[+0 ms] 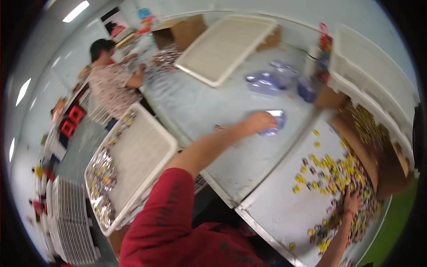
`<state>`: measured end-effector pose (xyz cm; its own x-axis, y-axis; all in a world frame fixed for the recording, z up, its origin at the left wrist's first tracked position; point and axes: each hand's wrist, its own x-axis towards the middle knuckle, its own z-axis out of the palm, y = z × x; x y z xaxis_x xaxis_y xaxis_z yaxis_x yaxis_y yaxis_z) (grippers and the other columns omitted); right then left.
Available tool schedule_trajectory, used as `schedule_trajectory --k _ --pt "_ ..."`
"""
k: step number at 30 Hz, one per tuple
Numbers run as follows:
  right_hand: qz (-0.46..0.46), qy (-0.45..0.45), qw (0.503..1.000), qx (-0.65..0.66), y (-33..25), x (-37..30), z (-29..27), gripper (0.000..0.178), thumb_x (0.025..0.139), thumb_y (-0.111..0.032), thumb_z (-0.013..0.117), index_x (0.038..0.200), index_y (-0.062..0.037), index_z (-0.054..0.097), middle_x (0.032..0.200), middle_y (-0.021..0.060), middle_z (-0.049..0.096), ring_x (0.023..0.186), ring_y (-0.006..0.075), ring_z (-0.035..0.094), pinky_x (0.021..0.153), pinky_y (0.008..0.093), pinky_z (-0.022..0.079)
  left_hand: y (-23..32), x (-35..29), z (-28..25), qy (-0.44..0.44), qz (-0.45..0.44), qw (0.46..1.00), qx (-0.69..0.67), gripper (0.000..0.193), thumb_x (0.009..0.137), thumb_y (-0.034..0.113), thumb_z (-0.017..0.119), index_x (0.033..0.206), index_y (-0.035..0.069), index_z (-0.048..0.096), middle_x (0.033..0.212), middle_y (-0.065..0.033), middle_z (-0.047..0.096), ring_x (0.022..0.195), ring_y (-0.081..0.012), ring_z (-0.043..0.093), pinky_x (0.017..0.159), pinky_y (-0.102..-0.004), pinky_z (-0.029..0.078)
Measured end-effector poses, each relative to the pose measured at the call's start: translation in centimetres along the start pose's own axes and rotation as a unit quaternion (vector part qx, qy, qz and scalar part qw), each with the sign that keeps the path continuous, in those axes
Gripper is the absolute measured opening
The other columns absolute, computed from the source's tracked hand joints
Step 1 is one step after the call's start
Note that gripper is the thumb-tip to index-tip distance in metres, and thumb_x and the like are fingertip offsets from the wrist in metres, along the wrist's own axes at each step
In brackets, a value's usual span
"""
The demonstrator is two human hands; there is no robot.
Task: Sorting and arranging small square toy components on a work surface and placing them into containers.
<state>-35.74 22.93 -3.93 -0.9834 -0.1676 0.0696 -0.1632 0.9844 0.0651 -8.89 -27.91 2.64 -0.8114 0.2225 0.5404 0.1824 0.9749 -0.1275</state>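
My left hand point(261, 123) is stretched out over the blue-white table, fingers curled on a clear bluish plastic packaging piece point(279, 120). Blur leaves its exact shape unclear. Farther back lie more clear bluish plastic pieces point(266, 83), some bunched together. At the right, my right hand point(352, 203) rests on a spread of small yellow-and-dark wrapped packets point(329, 167), its fingers apart and pointing away from me. The packets surround the hand and are densest toward the right edge.
A tipped cardboard box point(356, 147) holds more packets, beside white trays point(371, 84). A white tray point(147, 151) with shiny packets stands left. Another tray point(227, 49) leans on the far table. A co-worker point(111, 82) works at the far left, near stacked trays point(71, 222).
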Motion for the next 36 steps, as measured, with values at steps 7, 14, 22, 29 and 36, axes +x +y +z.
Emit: schedule_trajectory --k 7,14,22,29,36 --pt "-0.174 0.048 0.984 0.01 -4.8 -4.8 -3.1 0.058 0.098 -0.05 0.035 0.144 -0.0134 0.036 0.143 0.0179 0.039 0.133 0.0391 0.032 0.108 0.0514 0.03 0.7 -0.2 -0.8 -0.033 -0.081 0.996 -0.018 0.011 0.08 0.013 0.057 0.088 0.009 0.065 0.087 -0.0086 0.061 0.09 -0.025 0.062 0.079 -0.0371 0.051" --pt "-0.255 0.069 0.962 0.064 -5.5 -6.1 -3.2 0.052 0.099 -0.04 0.042 0.14 -0.0086 0.04 0.142 0.0171 0.04 0.134 0.037 0.033 0.109 0.0509 0.028 1.7 1.8 -0.7 -0.123 -0.22 0.967 0.026 0.015 0.077 0.007 0.058 0.089 0.005 0.067 0.096 -0.0157 0.063 0.097 -0.0306 0.062 0.08 -0.0383 0.052" --pt "-0.39 0.096 0.91 0.103 -9.1 -16.8 -6.1 0.057 0.094 -0.038 0.049 0.139 -0.0056 0.04 0.144 0.0198 0.037 0.137 0.0391 0.027 0.112 0.0555 0.015 0.7 2.2 0.3 -0.035 -0.332 0.941 -0.058 0.016 0.069 0.021 0.069 0.07 0.005 0.068 0.079 -0.0182 0.066 0.077 -0.0332 0.065 0.072 -0.0409 0.052" --pt "-0.393 0.038 0.912 0.108 -10.1 -17.5 -5.2 0.055 0.094 -0.038 0.05 0.138 -0.0052 0.041 0.145 0.019 0.035 0.136 0.0405 0.026 0.111 0.057 0.016 -0.3 1.8 -1.6 0.031 -0.451 0.858 -0.242 0.03 0.075 0.033 0.073 0.072 0.004 0.067 0.074 -0.0127 0.067 0.069 -0.0261 0.065 0.065 -0.0384 0.051" --pt "-0.334 0.132 0.932 0.055 -7.9 -13.4 -3.9 0.056 0.096 -0.04 0.045 0.141 -0.0073 0.037 0.15 0.0177 0.028 0.139 0.039 0.021 0.111 0.0556 0.016 1.1 3.0 -3.6 0.124 -0.463 0.849 -0.221 0.022 0.082 0.025 0.069 0.081 0.003 0.065 0.075 -0.0141 0.066 0.068 -0.0256 0.064 0.065 -0.0365 0.05"
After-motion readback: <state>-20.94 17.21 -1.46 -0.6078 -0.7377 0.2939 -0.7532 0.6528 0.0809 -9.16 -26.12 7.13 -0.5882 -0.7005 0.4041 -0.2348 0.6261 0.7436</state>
